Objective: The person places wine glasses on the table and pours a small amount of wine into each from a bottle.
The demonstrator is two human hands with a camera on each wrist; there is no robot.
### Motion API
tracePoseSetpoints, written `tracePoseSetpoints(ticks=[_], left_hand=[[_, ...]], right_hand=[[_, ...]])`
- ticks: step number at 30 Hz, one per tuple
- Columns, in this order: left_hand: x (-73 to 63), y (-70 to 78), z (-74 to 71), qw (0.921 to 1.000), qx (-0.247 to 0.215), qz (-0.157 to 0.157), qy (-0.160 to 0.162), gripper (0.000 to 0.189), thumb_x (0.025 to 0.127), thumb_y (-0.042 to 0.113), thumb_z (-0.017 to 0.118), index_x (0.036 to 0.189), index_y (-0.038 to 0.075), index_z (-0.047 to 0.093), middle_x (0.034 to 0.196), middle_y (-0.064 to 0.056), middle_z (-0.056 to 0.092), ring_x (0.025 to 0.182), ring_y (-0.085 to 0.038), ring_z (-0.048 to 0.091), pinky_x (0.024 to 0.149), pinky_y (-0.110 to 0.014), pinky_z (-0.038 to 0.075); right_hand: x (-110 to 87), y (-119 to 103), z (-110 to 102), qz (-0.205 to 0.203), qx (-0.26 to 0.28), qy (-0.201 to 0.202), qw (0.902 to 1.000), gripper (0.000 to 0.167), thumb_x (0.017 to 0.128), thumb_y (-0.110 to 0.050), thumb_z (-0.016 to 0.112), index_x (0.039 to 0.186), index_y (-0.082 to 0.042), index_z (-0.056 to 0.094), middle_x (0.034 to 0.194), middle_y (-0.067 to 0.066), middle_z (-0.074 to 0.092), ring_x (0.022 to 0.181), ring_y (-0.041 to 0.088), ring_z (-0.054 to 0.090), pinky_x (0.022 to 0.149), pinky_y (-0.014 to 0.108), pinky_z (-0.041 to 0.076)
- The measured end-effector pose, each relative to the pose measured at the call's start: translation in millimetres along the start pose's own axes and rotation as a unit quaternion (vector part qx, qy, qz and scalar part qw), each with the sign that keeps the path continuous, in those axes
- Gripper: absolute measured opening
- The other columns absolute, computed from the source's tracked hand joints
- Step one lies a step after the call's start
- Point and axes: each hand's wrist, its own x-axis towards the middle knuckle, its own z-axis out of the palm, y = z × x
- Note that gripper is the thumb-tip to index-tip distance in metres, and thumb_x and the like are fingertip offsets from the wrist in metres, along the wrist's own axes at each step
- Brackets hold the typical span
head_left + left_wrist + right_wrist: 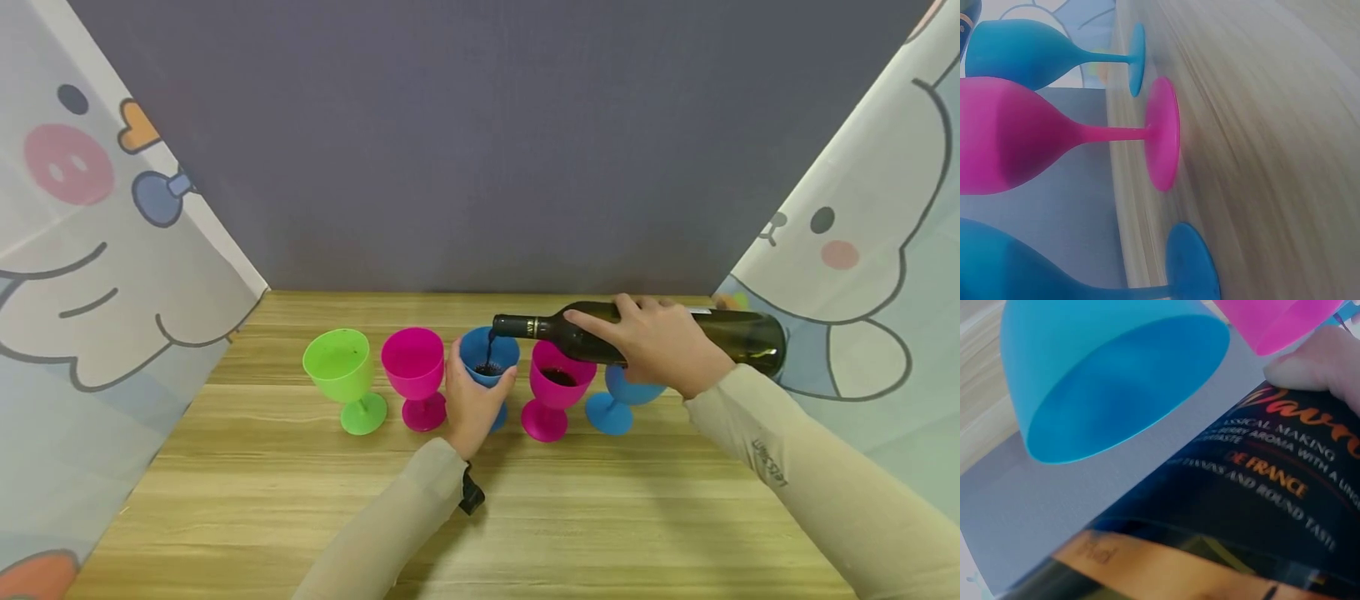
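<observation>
My right hand (656, 342) grips a dark wine bottle (738, 337) that lies nearly level, its neck pointing left. Dark red liquid runs from its mouth into the middle blue goblet (474, 343). Around that goblet's bowl my left hand (474, 406) curls its thumb and fingers; the foot stands on the table. Just right of it, a pink goblet (546, 392) holds some dark liquid. The right-hand blue goblet (611, 412) is partly hidden under the bottle and right hand in the head view; in the right wrist view its bowl (1116, 381) shows beside the bottle's label (1272, 456).
Left of my left hand stand a pink goblet (412, 367) and a green goblet (341, 375), in one row with the others. They are on a wood-grain table (247, 483). A grey panel (480, 150) rises behind, with cartoon-printed cloth (847, 250) at both sides.
</observation>
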Motion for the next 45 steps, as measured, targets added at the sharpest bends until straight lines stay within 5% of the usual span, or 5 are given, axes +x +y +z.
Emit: tracePoseSetpoints(ticks=[27,45], left_hand=[[-0.2,-2.3,-8.5,1.0000,-0.008,-0.001,0.003,0.092,0.077,0.036,0.078,0.147,0.008,0.025,0.140,-0.013,0.041,0.123,-0.032,0.043,0.100,-0.055,0.038],[-0.1,-0.9,-1.5,0.9999,-0.011,-0.001,-0.004,0.093,0.077,0.035,0.078,0.147,0.004,0.026,0.140,-0.015,0.042,0.126,-0.032,0.041,0.103,-0.054,0.035]], right_hand=[[12.8,-4,-1,-0.010,-0.007,-0.013,0.9998,0.101,0.053,-0.037,0.091,0.142,-0.029,0.045,0.087,0.019,0.057,0.057,0.030,0.056,0.046,0.038,0.050],[5.2,-3,-3,0.006,0.005,-0.024,0.9997,0.100,0.052,-0.035,0.092,0.141,-0.028,0.046,0.088,0.019,0.056,0.060,0.032,0.056,0.040,0.037,0.047]])
